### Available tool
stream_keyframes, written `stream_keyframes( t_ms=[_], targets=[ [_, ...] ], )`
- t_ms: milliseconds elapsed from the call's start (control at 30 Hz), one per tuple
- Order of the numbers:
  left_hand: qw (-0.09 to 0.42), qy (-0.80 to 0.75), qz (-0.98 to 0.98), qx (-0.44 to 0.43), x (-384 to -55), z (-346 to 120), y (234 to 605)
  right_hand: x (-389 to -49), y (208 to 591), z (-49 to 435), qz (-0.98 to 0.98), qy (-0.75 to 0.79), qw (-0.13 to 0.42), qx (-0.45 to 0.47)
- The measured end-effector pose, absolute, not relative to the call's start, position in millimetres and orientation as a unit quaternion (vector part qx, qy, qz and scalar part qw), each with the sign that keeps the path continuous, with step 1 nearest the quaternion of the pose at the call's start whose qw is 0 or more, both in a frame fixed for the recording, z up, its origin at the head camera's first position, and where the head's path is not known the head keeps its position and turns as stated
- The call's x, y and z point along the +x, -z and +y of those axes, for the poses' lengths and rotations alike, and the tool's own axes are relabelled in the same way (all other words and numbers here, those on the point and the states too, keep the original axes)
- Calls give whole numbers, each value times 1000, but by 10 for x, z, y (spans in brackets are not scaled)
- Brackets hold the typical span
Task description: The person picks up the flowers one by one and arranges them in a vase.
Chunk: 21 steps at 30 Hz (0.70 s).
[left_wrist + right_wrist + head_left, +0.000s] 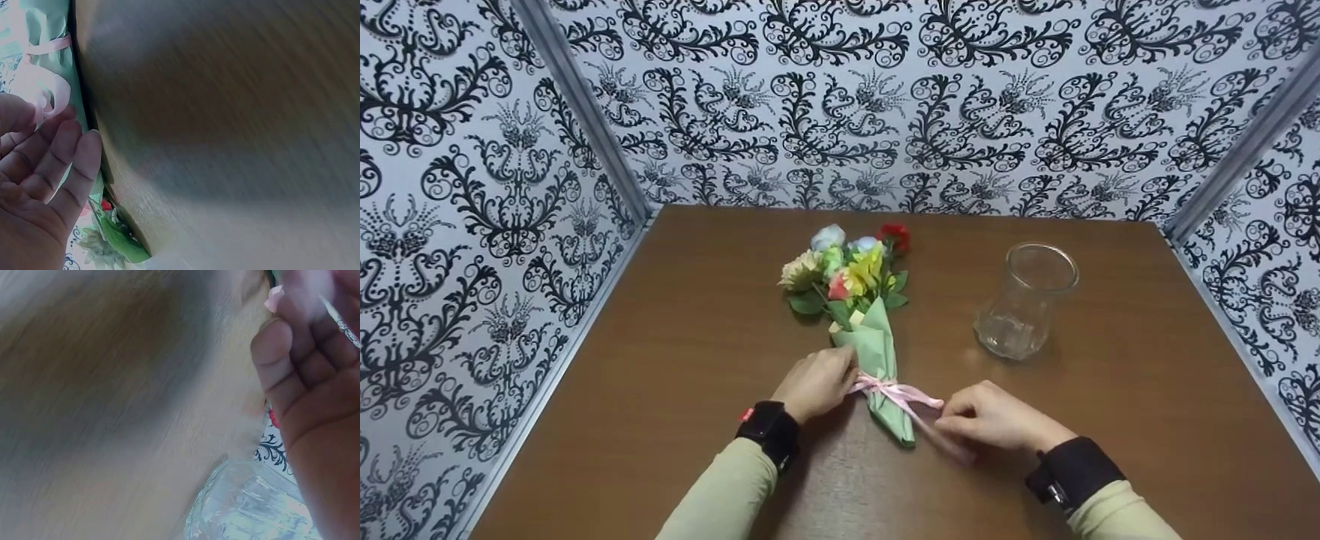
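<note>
A bouquet of mixed flowers (849,271), wrapped in green paper (870,349), lies on the table with its blooms toward the back wall. Round the wrapping runs a pink ribbon (885,385), tied in a bow at the front. My left hand (817,382) is at the wrapping's left side and pinches a ribbon loop (58,93) between thumb and index finger, its other fingers extended along the paper. To the right of the bouquet, my right hand (997,415) pinches the other side of the bow, fingers curled. A loose ribbon tail hangs blurred below it.
An upright clear glass vase (1020,330) stands right of the bouquet, beyond my right hand. The brown wooden table (697,315) is bordered by patterned black-and-white walls (840,105) at the back and both sides.
</note>
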<state>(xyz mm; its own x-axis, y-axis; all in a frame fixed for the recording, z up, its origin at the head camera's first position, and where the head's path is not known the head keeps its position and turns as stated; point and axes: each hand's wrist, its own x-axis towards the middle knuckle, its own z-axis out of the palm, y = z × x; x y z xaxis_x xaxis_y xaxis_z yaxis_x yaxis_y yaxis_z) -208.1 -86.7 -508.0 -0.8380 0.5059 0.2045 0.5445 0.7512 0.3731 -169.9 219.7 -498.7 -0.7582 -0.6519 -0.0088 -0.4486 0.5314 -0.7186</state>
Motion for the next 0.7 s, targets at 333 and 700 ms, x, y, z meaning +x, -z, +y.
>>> stream_keyframes(
  t_ms=[333, 700],
  targets=[
    [29, 210, -936, -280, -2081, -872, 5058, -1660, 5005, 2061, 908, 291, 93, -286],
    [16, 215, -934, -284, -2090, -898, 5051, -1602, 5109, 1865, 919, 204, 84, -327]
  ],
)
